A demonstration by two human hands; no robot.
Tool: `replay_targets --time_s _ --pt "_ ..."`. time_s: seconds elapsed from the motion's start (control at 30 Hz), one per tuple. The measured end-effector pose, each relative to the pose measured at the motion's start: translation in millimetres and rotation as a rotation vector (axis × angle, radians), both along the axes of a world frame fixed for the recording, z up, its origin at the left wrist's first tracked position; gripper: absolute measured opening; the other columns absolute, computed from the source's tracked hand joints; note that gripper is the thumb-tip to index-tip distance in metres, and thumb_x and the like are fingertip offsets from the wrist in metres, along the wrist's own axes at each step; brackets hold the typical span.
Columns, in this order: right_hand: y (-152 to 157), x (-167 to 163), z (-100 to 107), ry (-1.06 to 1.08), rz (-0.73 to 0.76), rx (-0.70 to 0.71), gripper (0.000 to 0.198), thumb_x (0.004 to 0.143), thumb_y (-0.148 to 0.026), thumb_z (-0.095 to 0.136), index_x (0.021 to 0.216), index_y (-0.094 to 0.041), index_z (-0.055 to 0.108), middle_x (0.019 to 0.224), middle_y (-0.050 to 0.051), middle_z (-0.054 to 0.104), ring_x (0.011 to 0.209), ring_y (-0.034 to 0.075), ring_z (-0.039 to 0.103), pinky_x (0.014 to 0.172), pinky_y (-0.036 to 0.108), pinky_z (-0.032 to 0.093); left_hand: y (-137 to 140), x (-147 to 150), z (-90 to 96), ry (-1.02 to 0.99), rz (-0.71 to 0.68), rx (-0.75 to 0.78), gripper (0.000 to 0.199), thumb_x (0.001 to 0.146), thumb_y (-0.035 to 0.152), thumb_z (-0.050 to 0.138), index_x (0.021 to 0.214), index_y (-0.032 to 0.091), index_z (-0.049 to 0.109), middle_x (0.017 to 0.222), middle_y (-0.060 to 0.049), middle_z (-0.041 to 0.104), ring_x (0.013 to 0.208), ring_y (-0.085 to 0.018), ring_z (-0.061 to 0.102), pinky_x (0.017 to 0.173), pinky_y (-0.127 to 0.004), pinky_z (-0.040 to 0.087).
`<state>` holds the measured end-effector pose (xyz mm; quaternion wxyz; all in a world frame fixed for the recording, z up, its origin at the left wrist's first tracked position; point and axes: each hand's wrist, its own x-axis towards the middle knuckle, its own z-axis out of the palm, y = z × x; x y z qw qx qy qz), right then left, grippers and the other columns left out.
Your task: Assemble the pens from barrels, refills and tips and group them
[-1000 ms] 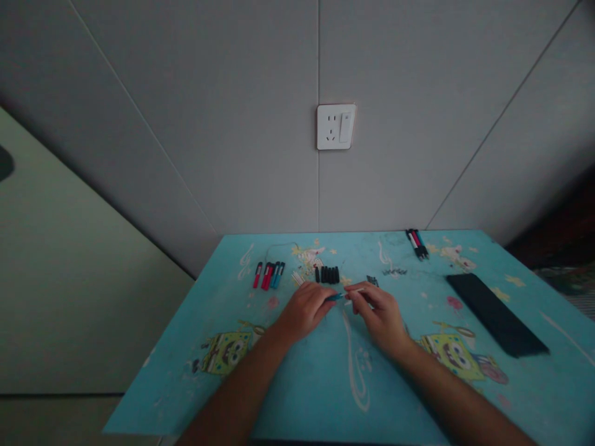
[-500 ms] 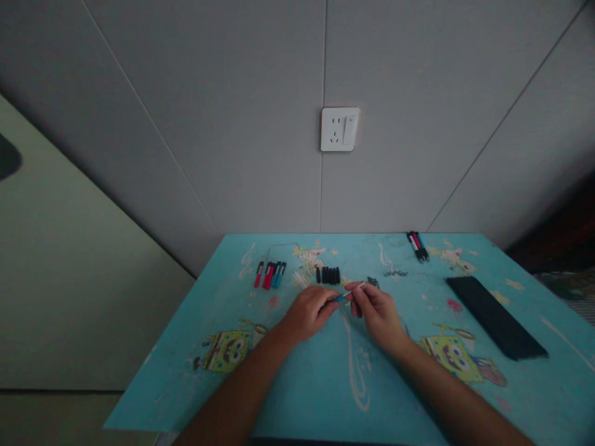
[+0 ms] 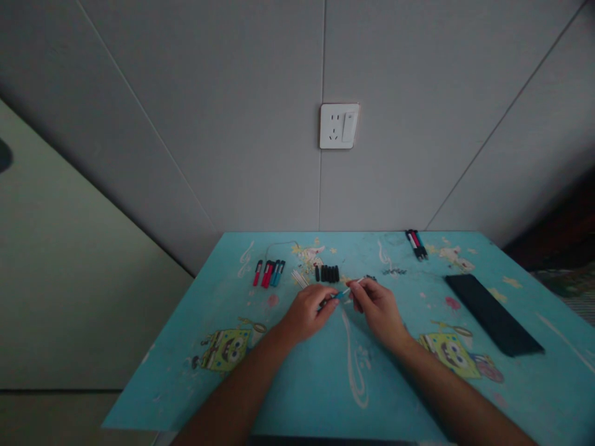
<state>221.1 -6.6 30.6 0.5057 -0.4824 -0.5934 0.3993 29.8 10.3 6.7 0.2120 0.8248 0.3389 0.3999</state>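
Observation:
My left hand (image 3: 307, 310) is closed around a blue pen barrel (image 3: 341, 295), most of it hidden by the fingers. A thin white pen refill (image 3: 348, 289) is pinched between the thumb and fingertips of my right hand (image 3: 379, 311). Its near end meets the barrel's open end; how deep it sits inside I cannot tell. Just beyond my left hand lie several loose white refills (image 3: 299, 278) and a row of short black pen parts (image 3: 330, 274). Red and blue pen barrels with black tops (image 3: 268, 274) lie further left.
Small dark springs (image 3: 394, 271) lie beyond my right hand. Several whole pens (image 3: 416, 244) rest near the back edge. A long black flat piece (image 3: 493, 314) lies at the right of the cartoon-printed table (image 3: 195, 396). The wall stands behind, with a socket (image 3: 339, 126).
Both hands stay nearly in place. The blue barrel and white refill have shifted slightly in my fingers, still end to end. The whole view has moved a little.

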Motion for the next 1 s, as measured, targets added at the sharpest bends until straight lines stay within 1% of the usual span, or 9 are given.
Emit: replay_targets --time_s 0.1,0.27,0.47,0.6,0.73,0.8,0.9,0.93,1.0 --pt "1 0 -1 -0.013 -0.006 -0.006 0.028 0.092 -0.039 0.055 0.074 -0.018 0.059 0.06 -0.003 0.053 0.053 0.01 0.047 0.052 0.022 0.037 0 0 1.3 0.003 -0.008 -0.002 0.021 0.092 0.027 0.053 0.109 0.016 0.06 0.089 -0.007 0.065 0.084 -0.017 0.061 0.08 -0.032 0.049" --pt "2 -1 -5 -0.014 0.005 -0.03 0.03 0.092 -0.04 0.055 0.071 -0.019 0.057 0.056 -0.004 0.051 0.05 0.01 0.045 0.05 0.023 0.035 0 1 1.0 0.012 -0.015 0.004 0.021 0.092 0.028 0.053 0.108 0.017 0.061 0.087 -0.006 0.064 0.082 -0.017 0.061 0.077 -0.031 0.049" --pt "-1 -5 -8 0.005 0.025 -0.037 0.03 0.093 -0.04 0.053 0.072 -0.019 0.055 0.058 -0.004 0.051 0.052 0.011 0.046 0.052 0.023 0.036 1 3 -4.1 0.027 -0.006 -0.02 0.022 0.093 0.031 0.053 0.108 0.017 0.06 0.088 -0.006 0.065 0.082 -0.017 0.062 0.077 -0.031 0.05" --pt "-5 -3 -8 0.024 -0.029 -0.007 0.027 0.093 -0.039 0.054 0.076 -0.019 0.057 0.062 -0.002 0.053 0.055 0.012 0.049 0.054 0.024 0.039 2 2 -3.8 -0.013 0.001 -0.067 0.022 0.093 0.031 0.053 0.111 0.018 0.059 0.095 -0.007 0.066 0.086 -0.017 0.064 0.08 -0.031 0.051" --pt "-7 -2 -5 0.048 -0.097 0.038 0.024 0.093 -0.039 0.052 0.08 -0.019 0.058 0.064 -0.002 0.054 0.054 0.012 0.049 0.054 0.024 0.04 2 0 -2.4 -0.022 -0.009 -0.067 0.022 0.093 0.03 0.053 0.112 0.018 0.059 0.098 -0.007 0.067 0.092 -0.018 0.064 0.084 -0.032 0.051" --pt "-7 -3 -4 0.017 -0.074 0.047 0.025 0.093 -0.04 0.053 0.078 -0.019 0.058 0.063 -0.002 0.054 0.054 0.012 0.049 0.053 0.024 0.04 2 0 -3.0 -0.015 -0.016 -0.054 0.023 0.094 0.029 0.053 0.112 0.018 0.059 0.098 -0.007 0.066 0.092 -0.018 0.064 0.085 -0.033 0.051" --pt "-8 -7 -3 -0.052 0.002 0.052 0.026 0.093 -0.04 0.052 0.077 -0.02 0.058 0.064 -0.001 0.057 0.055 0.012 0.052 0.053 0.024 0.041 2 0 -5.1 0.004 -0.05 -0.038 0.022 0.094 0.03 0.052 0.111 0.018 0.059 0.099 -0.008 0.067 0.092 -0.019 0.063 0.085 -0.034 0.051" --pt "-9 -7 -2 -0.084 0.01 0.066 0.026 0.093 -0.04 0.052 0.077 -0.02 0.059 0.065 -0.001 0.058 0.055 0.013 0.053 0.054 0.024 0.042 3 0 -5.8 0.006 -0.055 -0.04 0.022 0.094 0.03 0.052 0.111 0.018 0.059 0.099 -0.008 0.067 0.092 -0.019 0.063 0.085 -0.034 0.051" --pt "-10 -4 1 -0.154 -0.026 0.122 0.026 0.092 -0.038 0.053 0.075 -0.02 0.06 0.066 0.0 0.06 0.057 0.014 0.055 0.057 0.026 0.043 5 0 -6.6 -0.003 -0.039 -0.048 0.021 0.094 0.03 0.052 0.11 0.019 0.059 0.098 -0.007 0.067 0.092 -0.019 0.064 0.084 -0.034 0.051"
